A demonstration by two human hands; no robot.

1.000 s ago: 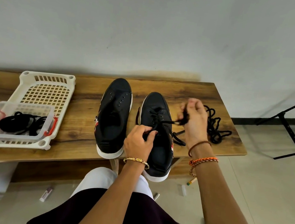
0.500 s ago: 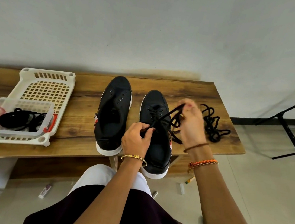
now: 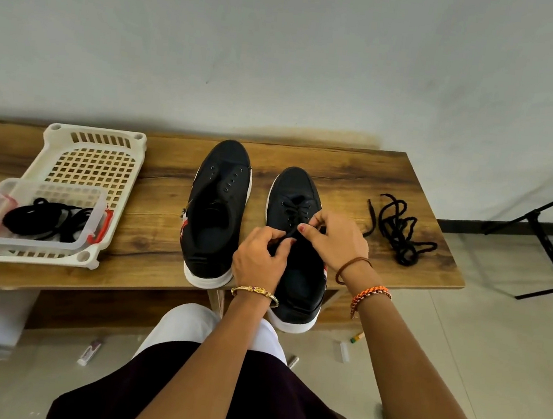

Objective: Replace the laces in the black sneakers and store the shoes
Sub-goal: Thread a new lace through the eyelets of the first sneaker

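Black sneakers side by side on wooden table (image 3: 358,170), right sneaker (image 3: 293,245) partly laced, lace (image 3: 294,211) pinched by left hand (image 3: 259,259) and right hand (image 3: 333,240), left sneaker (image 3: 216,212) unlaced, loose lace (image 3: 398,232) lying beside.

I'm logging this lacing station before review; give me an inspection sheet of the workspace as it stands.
Surface: wooden bench against a pale wall.
Job's things: unlaced left sneaker; right sneaker partly laced; loose black lace on the bench to its right.
Clutter: white basket holding a clear container of black laces.
Hands: left hand and right hand both pinch the right sneaker's lace.
Cables: nothing seen.
Surroundings: black stand at right; small litter on the floor.
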